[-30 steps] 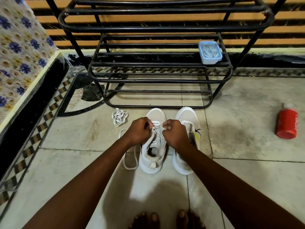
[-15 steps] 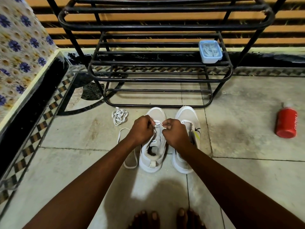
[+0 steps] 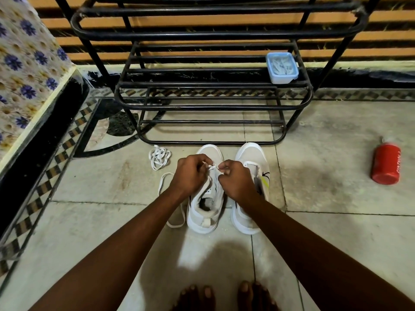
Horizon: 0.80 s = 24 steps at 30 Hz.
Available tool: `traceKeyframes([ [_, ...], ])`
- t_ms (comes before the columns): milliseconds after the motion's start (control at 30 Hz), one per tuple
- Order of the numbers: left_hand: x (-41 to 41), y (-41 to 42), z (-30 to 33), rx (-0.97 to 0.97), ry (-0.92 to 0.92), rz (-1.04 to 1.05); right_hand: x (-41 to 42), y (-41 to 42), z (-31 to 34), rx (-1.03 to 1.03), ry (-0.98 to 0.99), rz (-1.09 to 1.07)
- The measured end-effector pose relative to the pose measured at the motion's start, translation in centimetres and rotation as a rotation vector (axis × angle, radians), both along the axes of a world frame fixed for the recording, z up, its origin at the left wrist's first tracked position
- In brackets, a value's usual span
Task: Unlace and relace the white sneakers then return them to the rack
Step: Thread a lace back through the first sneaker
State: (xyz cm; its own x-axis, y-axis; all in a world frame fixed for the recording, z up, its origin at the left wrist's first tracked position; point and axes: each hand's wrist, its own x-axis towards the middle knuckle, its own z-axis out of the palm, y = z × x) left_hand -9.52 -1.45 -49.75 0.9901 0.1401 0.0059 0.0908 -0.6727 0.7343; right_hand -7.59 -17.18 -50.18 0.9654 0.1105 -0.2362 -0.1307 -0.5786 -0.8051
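While over the left sneaker (image 3: 205, 198), left hand (image 3: 190, 173), right hand (image 3: 235, 180); both pinching lace (image 3: 212, 168).

Red bottle (image 3: 385, 166) lying on tiled floor (image 3: 336, 221), floral cloth (image 3: 24, 70) at left

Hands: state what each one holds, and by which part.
Left hand and right hand each pinch the white lace near its ends, above the left sneaker.

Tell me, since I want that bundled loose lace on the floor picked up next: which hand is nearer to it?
Left. The left hand works the lace over the sneaker, just right of the bundled lace. The right hand sits farther right, beyond the left.
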Motion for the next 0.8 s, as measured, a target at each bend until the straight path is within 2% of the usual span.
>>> traceKeyframes([
  [300, 0.2, 0.0, -0.4, -0.060, 0.009, 0.097, 0.0, 0.0, 0.0, 0.022, 0.016, 0.016],
  [467, 0.0, 0.1, -0.4, -0.063, -0.003, 0.087, 0.0, -0.2, 0.1, 0.015, 0.016, 0.026],
  [800, -0.4, 0.2, -1.7, -0.267, 0.042, 0.182, -0.1, 0.0, 0.4, 0.024, 0.024, 0.036],
])
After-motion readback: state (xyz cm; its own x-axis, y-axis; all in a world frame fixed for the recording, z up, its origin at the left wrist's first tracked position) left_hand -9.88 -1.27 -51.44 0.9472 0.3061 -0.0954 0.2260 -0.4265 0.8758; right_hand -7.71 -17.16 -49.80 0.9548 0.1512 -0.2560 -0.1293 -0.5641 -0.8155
